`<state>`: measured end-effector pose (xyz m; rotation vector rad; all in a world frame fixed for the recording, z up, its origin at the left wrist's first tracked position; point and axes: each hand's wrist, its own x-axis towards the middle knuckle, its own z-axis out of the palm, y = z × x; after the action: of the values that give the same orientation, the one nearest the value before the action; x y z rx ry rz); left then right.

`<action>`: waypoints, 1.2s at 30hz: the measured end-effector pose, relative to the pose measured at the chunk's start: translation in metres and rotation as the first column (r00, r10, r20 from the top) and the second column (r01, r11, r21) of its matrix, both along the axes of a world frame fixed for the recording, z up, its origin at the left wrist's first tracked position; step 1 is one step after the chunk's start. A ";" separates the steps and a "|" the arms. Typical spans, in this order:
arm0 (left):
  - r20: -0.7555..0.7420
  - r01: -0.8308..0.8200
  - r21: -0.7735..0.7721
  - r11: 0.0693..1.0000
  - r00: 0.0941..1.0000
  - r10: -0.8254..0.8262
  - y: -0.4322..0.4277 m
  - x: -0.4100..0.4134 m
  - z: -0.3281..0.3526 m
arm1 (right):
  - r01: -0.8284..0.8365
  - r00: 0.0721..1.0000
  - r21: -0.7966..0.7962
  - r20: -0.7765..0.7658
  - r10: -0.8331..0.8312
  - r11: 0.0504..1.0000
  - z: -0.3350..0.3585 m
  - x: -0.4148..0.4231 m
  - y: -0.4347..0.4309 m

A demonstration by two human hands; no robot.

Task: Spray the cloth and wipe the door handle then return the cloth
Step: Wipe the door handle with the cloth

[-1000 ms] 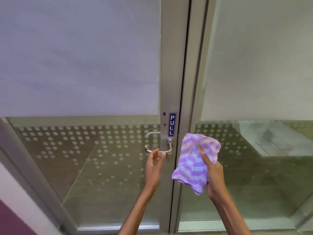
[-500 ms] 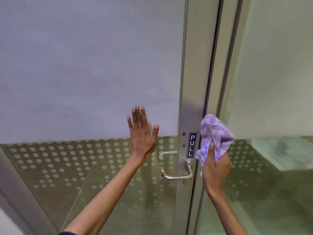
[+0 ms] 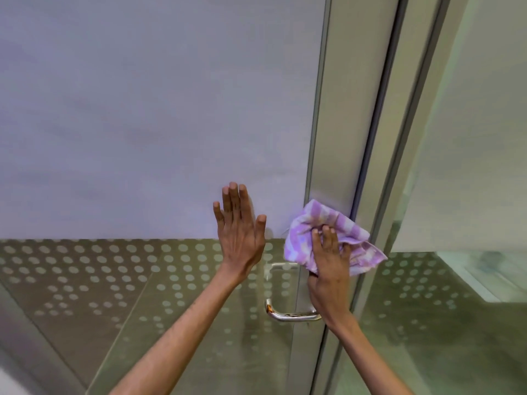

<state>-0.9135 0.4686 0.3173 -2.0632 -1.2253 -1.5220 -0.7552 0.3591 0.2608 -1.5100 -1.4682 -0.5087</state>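
While both forearms reach up from the bottom edge, the right hand [image 3: 329,269] sits nearest the door's metal stile, its grip closed over a bunched cloth [image 3: 336,238] that it presses against the frame. That cloth is purple and white in a zigzag pattern, crumpled, and it spreads out past the fingers toward the upper left and the lower right. It lies above the door handle [image 3: 291,313], not on it. The handle is a silver lever running leftward from the stile, with brownish marks near its curved left end; the right wrist crosses just in front of its right end.

Left of the cloth, the left hand [image 3: 239,232] is flat against the door [image 3: 142,124], fingers together and pointing up, thumb angled out to the right, its grip released and holding nothing. The palm rests where the frosted upper panel meets the clear lower band printed with pale dots [image 3: 114,266].

Beyond the stile, a second glass panel [image 3: 470,166] stands on the right, frosted above and clear below. Through the clear parts of the glass a tiled floor [image 3: 85,323] shows.
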 end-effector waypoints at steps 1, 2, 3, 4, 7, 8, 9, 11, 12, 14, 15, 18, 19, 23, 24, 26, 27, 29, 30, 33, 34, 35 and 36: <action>0.002 0.000 0.010 1.000 1.000 0.000 0.001 0.001 0.000 | -0.007 1.000 -0.013 0.006 0.007 1.000 0.001 0.002 0.003; 0.005 0.003 0.020 1.000 1.000 -0.003 0.001 0.001 -0.001 | -0.017 1.000 -0.018 0.015 0.017 1.000 0.001 0.005 0.005; 0.010 0.002 0.030 1.000 1.000 -0.002 0.002 0.002 -0.001 | -0.028 0.999 -0.022 0.036 0.029 0.999 -0.001 0.009 0.007; 0.014 -0.002 0.039 0.999 1.000 0.001 0.003 0.003 -0.002 | -0.039 0.997 -0.033 0.059 0.041 0.999 -0.003 0.013 0.009; 0.020 -0.022 0.065 0.998 1.000 0.021 0.006 0.005 -0.003 | -0.025 0.989 -0.052 0.144 0.032 0.998 -0.007 0.022 0.013; 0.020 -0.031 0.074 0.997 0.999 0.029 0.007 0.005 -0.004 | -0.015 0.986 -0.055 0.162 0.023 0.998 -0.008 0.023 0.014; 0.020 -0.037 0.082 0.996 0.999 0.036 0.008 0.006 -0.004 | -0.010 0.984 -0.056 0.176 0.020 0.998 -0.010 0.024 0.016; 0.025 -0.044 0.097 0.994 0.999 0.042 0.010 0.008 -0.005 | -0.002 0.976 -0.049 0.216 0.012 0.999 -0.012 0.026 0.018; 0.027 -0.047 0.106 0.993 0.999 0.044 0.011 0.008 -0.005 | 0.000 0.970 -0.043 0.244 0.010 0.999 -0.013 0.028 0.018; 0.029 -0.053 0.124 0.991 0.998 0.049 0.014 0.009 -0.006 | -0.016 0.952 -0.030 0.306 0.024 0.999 -0.014 0.034 0.017; 0.030 -0.055 0.132 0.990 0.998 0.052 0.015 0.010 -0.006 | -0.028 0.942 -0.032 0.333 0.037 0.999 -0.015 0.037 0.017; 0.031 -0.053 0.152 0.987 0.998 0.049 0.017 0.010 -0.008 | -0.055 0.920 -0.084 0.384 0.083 0.995 -0.019 0.043 0.016; 0.031 -0.050 0.154 0.987 0.998 0.046 0.017 0.010 -0.008 | -0.067 0.915 -0.112 0.390 0.106 0.991 -0.022 0.045 0.015; 0.036 -0.046 0.154 0.987 0.999 0.041 0.016 0.010 -0.008 | -0.130 0.901 -0.249 0.375 0.219 0.960 -0.036 0.052 0.006; 0.039 -0.044 0.153 0.987 0.999 0.038 0.016 0.011 -0.007 | -0.147 0.897 -0.296 0.363 0.254 0.944 -0.038 0.054 0.003; 0.047 -0.046 0.153 0.987 0.998 0.039 0.015 0.011 -0.007 | -0.196 0.891 -0.393 0.312 0.330 0.899 -0.040 0.056 -0.003; 0.049 -0.047 0.153 0.987 0.998 0.040 0.015 0.011 -0.007 | -0.219 0.889 -0.435 0.279 0.362 0.873 -0.041 0.057 -0.005; 0.048 -0.046 0.153 0.987 0.998 0.039 0.015 0.012 -0.006 | -0.244 0.890 -0.510 0.220 0.399 0.825 -0.040 0.059 -0.009; 0.050 -0.045 0.151 0.987 0.998 0.038 0.015 0.012 -0.006 | -0.251 0.891 -0.541 0.195 0.410 0.803 -0.038 0.059 -0.011; 0.059 -0.041 0.141 0.989 0.998 0.033 0.013 0.011 -0.005 | -0.278 0.887 -0.589 0.145 0.438 0.759 -0.039 0.061 -0.019; 0.061 -0.038 0.137 0.990 0.998 0.030 0.013 0.011 -0.005 | -0.286 0.885 -0.598 0.135 0.446 0.749 -0.039 0.060 -0.022; 0.061 -0.034 0.134 0.990 0.998 0.026 0.013 0.011 -0.005 | -0.293 0.884 -0.597 0.129 0.450 0.747 -0.040 0.060 -0.024; 0.060 -0.031 0.131 0.991 0.998 0.023 0.012 0.011 -0.005 | -0.305 0.883 -0.599 0.114 0.455 0.740 -0.040 0.059 -0.025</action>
<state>-0.9027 0.4808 0.3120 -1.9242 -1.1356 -1.6155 -0.6957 0.3343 0.2208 -1.5458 -2.2189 0.0090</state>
